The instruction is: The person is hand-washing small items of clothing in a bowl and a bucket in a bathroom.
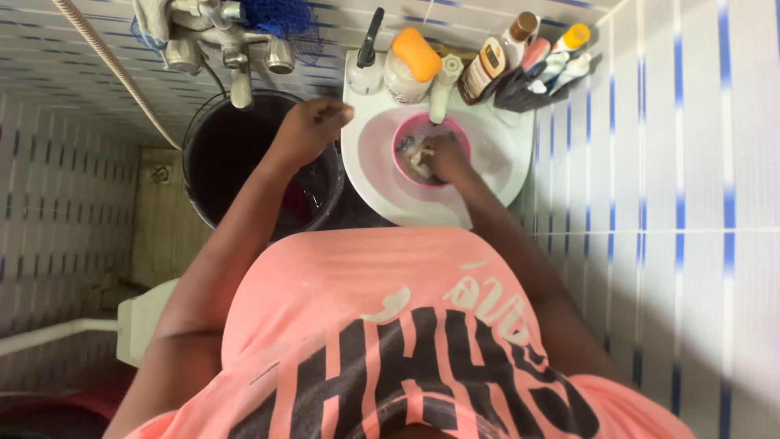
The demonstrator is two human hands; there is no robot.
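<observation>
In the round pink bowl, right hand grips wet cloth.

Bottles crowding basin's back rim

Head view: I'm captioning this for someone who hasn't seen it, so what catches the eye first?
The pink bowl sitting in the white sink at top centre, with the right hand pressed into something pale inside it. The left hand rests at the sink's left edge, above a dark bucket under the metal tap. Bottles crowd the sink's back rim.
</observation>
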